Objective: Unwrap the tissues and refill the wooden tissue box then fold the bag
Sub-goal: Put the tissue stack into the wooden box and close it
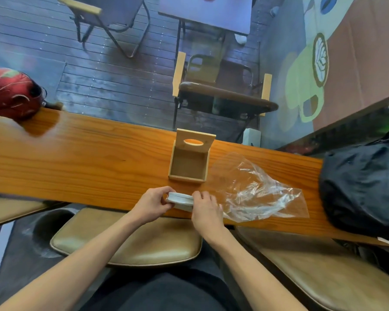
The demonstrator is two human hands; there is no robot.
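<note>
A stack of white tissues (180,198) lies at the near edge of the wooden counter (76,158). My left hand (153,204) grips its left end and my right hand (206,208) holds its right end, fingers curled over the top. Just beyond them stands the wooden tissue box (189,163), empty inside, its lid (195,140) with an oval slot raised upright at the back. The clear plastic bag (256,191) lies crumpled and empty on the counter to the right of my right hand.
A black backpack (364,187) sits on the counter's right end. A red helmet (11,93) rests at the far left. Cushioned stools (130,239) stand below the counter in front of me. Chairs and a table stand beyond the counter.
</note>
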